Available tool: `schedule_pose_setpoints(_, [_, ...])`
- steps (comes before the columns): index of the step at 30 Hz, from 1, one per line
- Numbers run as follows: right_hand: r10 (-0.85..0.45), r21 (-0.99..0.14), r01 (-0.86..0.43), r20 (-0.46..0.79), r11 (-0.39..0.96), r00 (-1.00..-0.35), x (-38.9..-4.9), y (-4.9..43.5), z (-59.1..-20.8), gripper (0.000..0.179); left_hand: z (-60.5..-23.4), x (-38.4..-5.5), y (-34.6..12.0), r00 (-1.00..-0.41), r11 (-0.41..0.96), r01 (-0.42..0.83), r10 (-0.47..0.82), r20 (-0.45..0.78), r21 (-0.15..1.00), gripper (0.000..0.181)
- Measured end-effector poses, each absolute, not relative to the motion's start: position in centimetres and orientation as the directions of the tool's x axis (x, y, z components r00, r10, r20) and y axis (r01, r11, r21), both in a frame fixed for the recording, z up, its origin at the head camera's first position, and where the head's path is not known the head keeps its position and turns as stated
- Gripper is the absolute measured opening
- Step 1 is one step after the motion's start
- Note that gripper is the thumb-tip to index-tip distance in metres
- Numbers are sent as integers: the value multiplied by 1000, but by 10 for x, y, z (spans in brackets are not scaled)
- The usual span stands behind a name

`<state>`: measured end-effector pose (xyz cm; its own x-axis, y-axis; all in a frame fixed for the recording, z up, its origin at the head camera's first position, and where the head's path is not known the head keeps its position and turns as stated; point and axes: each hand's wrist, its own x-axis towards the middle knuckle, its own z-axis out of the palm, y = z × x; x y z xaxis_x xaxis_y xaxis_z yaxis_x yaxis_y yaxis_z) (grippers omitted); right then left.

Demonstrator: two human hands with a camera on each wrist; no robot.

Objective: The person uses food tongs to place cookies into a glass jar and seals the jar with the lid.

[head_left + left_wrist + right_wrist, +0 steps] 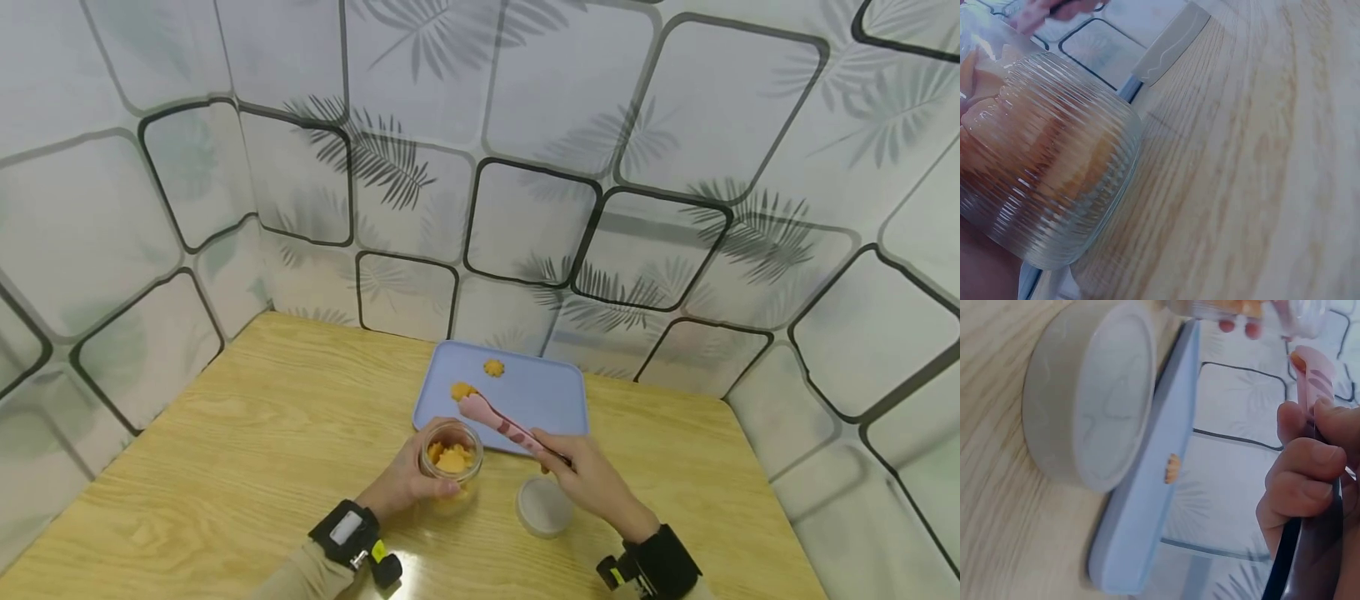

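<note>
My left hand [408, 477] grips an open glass jar [454, 483] with orange flower-shaped pieces [453, 458] inside. Its ribbed wall [1079, 150] fills the left of the left wrist view, close over the wood. In my right hand [588, 479] are pink tongs [504, 425], pointing left above the blue tray [551, 396]. The tongs' tips hold an orange piece [1298, 361], just beyond the jar's mouth in the head view. A second orange piece [493, 367] lies on the tray near its far edge. Fingers of my right hand [1304, 475] curl round the tongs' dark lower part.
A round pale lid [544, 507] lies on the wooden table [247, 433], between my two hands and in front of the tray. Patterned curtain walls [420, 208] with leaf prints and dark outlines stand behind the table and at both sides.
</note>
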<state>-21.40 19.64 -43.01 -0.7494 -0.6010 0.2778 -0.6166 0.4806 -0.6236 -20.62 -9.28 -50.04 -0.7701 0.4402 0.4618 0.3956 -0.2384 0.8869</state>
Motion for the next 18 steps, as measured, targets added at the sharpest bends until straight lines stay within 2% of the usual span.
schedule_pose_setpoints(6, [-640,-574,-723,399,384,-657,-194,208,-416,36,-500,-205,-94,-787,-210,383,435,437,899,69])
schedule_pose_setpoints(11, [-706,-619,-715,344,325,-619,-180,212,-411,38,-505,-201,-95,-825,-137,352,423,376,926,72])
schedule_pose_setpoints(14, [-733,-649,-693,298,314,-611,-176,212,-410,40,-507,-202,-95,-815,-162,342,439,378,926,72])
schedule_pose_setpoints(18, [-728,-642,-696,303,322,-615,-175,209,-409,41,-505,-204,-96,-806,-196,348,436,400,917,74])
